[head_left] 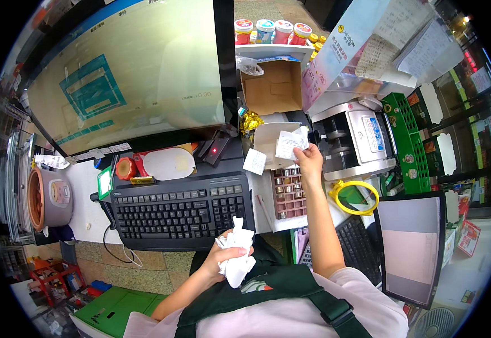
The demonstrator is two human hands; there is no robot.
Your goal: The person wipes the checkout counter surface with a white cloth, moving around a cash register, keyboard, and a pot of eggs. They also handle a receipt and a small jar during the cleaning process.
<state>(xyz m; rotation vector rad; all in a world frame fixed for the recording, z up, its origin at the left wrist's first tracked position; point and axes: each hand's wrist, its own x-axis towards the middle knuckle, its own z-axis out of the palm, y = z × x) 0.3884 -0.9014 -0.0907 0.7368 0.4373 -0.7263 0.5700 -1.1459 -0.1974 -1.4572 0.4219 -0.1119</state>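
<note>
A bunch of crumpled white paper slips [236,262] is clutched in my left hand [222,257], close to my dark green apron [287,281]. My right hand [311,162] reaches forward and pinches a printed paper slip [287,144] between thumb and fingers. That slip is over an open cardboard box [266,133]. Another small paper slip [255,161] leans at the box's left front corner. Below my right wrist is a pink coin tray [285,203] with coins in several of its compartments; my forearm covers its right edge.
A black keyboard [182,211] lies under a large monitor [144,80]. To the right stand a banknote counter [355,139], a yellow-rimmed round mirror [355,197], a green perforated rack [408,143] and a second screen [412,249]. A rice cooker [53,198] sits at the left.
</note>
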